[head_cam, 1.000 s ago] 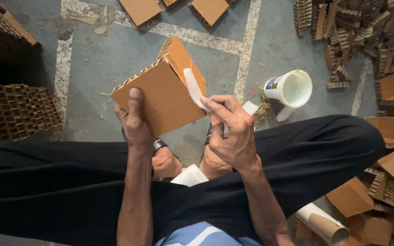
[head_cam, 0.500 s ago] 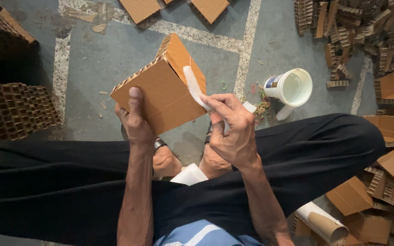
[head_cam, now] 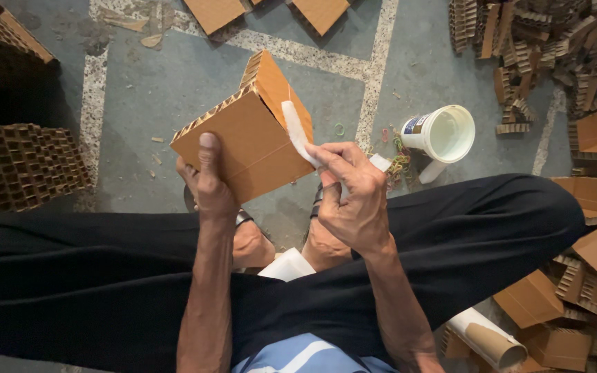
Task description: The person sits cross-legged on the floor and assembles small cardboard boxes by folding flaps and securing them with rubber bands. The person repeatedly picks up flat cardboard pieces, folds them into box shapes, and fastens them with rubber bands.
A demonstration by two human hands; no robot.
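Box (head_cam: 243, 138) sits tilted in left hand (head_cam: 212, 186), thumb flat on its face, while right hand (head_cam: 354, 200) fingertips pinch white tape (head_cam: 297, 131) lying along its edge.

— What's in the hands?
— The left hand (head_cam: 212, 183) grips a cardboard box (head_cam: 243, 131) from below; the right hand (head_cam: 354, 200) pinches a white strip (head_cam: 297, 132) lying against its edge.
— And nearby?
— A white cup (head_cam: 443, 132) on the floor (head_cam: 146, 90).
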